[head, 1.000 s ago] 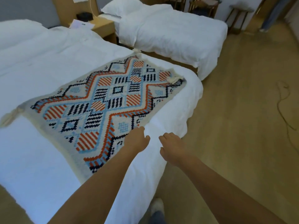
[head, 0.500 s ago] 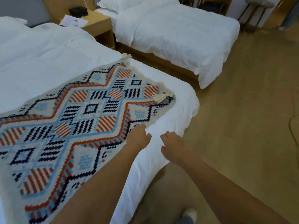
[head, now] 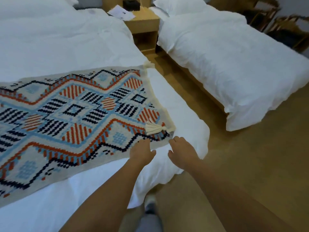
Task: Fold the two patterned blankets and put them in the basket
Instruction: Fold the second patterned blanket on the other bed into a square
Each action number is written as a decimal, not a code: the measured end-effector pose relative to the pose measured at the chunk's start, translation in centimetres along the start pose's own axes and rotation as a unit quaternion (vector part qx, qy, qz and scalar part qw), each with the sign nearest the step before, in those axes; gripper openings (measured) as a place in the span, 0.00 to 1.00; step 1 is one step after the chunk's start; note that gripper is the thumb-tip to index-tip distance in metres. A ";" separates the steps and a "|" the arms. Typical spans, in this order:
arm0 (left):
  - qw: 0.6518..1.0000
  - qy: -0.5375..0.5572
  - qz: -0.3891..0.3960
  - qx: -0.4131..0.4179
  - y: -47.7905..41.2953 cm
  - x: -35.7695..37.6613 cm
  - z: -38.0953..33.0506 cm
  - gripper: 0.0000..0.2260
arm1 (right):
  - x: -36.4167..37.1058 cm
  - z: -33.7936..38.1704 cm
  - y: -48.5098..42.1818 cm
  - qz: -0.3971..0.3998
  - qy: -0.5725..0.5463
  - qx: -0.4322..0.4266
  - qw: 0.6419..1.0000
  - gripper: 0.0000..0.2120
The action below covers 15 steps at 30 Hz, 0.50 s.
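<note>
One patterned blanket (head: 70, 118), cream with orange, light blue and navy zigzags, lies spread flat across the near white bed (head: 66, 47). A cream tassel (head: 154, 128) lies folded onto its near right corner. My left hand (head: 142, 152) rests at the blanket's near edge just below that corner, fingers bent down, holding nothing that I can see. My right hand (head: 183, 152) hovers over the white bedding right of the corner, fingers apart and empty. No second blanket or basket is in view.
A second white bed (head: 234, 64) stands to the right across a strip of wooden floor (head: 250, 156). A wooden nightstand (head: 142, 22) with papers and a black box sits between the beds. Chairs (head: 284, 25) stand at the far right. My foot (head: 150, 203) is beside the bed corner.
I have moved along the bed toward the blanket's right corner. Both hands have come from the middle of the near edge up to the tasselled corner. The blanket lies as before.
</note>
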<state>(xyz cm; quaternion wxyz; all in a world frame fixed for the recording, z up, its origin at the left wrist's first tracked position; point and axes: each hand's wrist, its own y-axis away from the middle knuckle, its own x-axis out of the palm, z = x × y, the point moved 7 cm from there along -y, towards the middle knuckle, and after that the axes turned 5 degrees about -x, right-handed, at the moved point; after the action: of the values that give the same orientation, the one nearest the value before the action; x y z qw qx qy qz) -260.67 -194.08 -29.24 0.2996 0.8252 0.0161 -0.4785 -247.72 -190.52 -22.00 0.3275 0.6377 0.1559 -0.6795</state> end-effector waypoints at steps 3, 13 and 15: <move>0.999 0.020 -0.005 -0.027 -5.4 0.5 -3.6 0.21 | -0.9 -4.6 -5.0 0.015 0.014 -0.035 0.999 0.15; 0.988 0.067 -0.003 -0.136 -17.0 3.5 -9.7 0.24 | -0.1 -12.1 -19.2 0.132 0.037 -0.180 0.974 0.15; 0.986 0.052 0.005 -0.161 -18.0 4.1 -9.9 0.24 | 0.9 -13.0 -21.4 0.161 0.058 -0.215 0.961 0.15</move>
<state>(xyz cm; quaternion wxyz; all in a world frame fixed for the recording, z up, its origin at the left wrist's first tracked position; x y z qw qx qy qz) -256.41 -175.38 -37.52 0.4293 0.7903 0.1046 -0.4245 -251.57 -166.80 -29.03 0.5527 0.6073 0.2122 -0.5298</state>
